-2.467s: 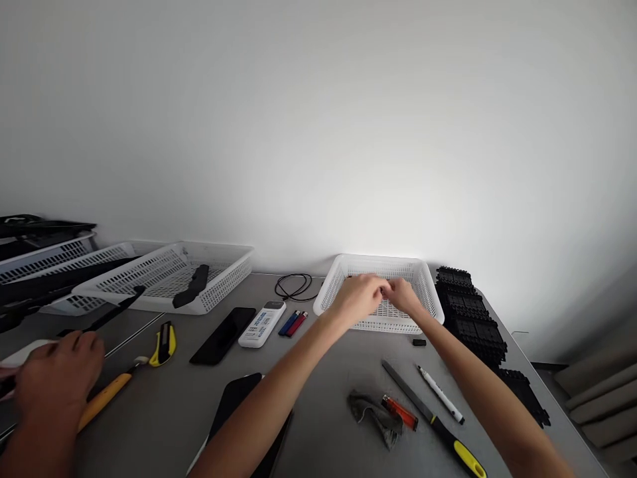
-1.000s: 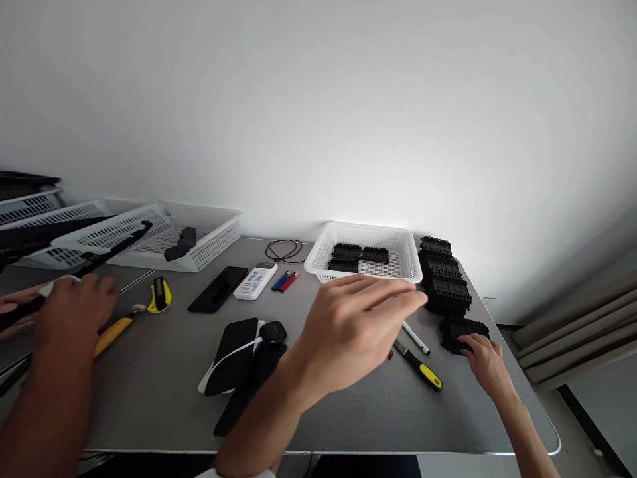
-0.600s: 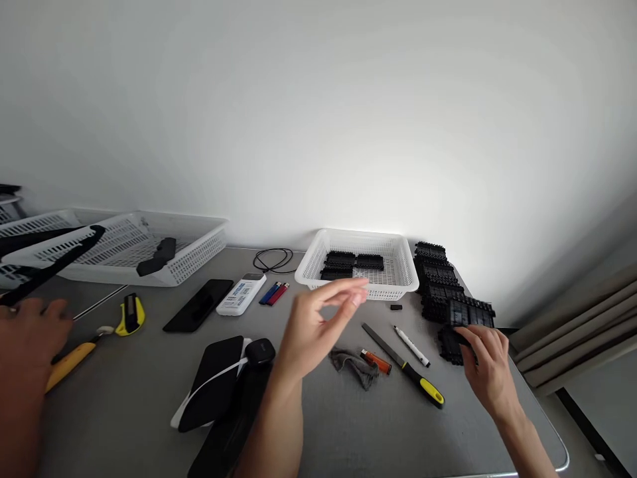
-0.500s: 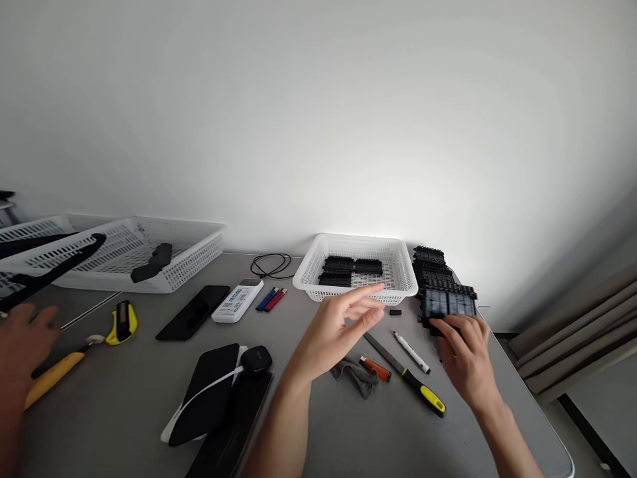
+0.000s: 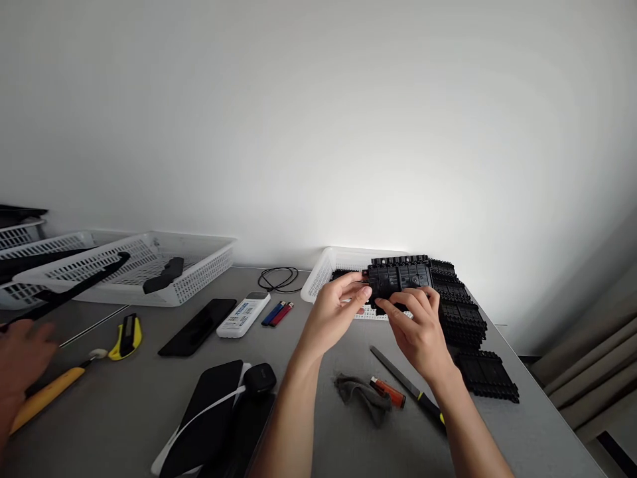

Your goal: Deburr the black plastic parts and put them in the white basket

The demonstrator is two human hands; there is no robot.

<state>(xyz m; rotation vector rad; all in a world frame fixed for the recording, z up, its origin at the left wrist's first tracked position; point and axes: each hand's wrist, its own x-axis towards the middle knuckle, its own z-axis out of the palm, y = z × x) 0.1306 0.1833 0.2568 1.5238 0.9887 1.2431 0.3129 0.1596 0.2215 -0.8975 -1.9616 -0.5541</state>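
Observation:
A black ribbed plastic part (image 5: 401, 275) is held up in front of the right-hand white basket (image 5: 313, 282). My left hand (image 5: 336, 309) pinches its left edge between thumb and fingers. Along the lower right edge of the same part, my right hand (image 5: 415, 318) has its fingers wrapped. Stacks of similar black parts (image 5: 460, 312) stand right of the basket, and a separate black part (image 5: 488, 375) lies nearer on the grey table (image 5: 348, 445). The file (image 5: 398, 372), partly behind my right wrist, lies beside an orange lighter (image 5: 388, 392) and a grey cloth (image 5: 361, 395).
At the left are more white baskets (image 5: 204, 275), a yellow cutter (image 5: 126, 336) and another person's hand (image 5: 24, 352). A black phone (image 5: 198, 326), white power bank (image 5: 243, 315), two lighters (image 5: 277, 313) and a black cable (image 5: 279, 279) lie mid-table.
My right hand has moved left with a black part lifted from the right side, and my left hand now grips its edge. The view has shifted slightly, showing a separate part at the right.

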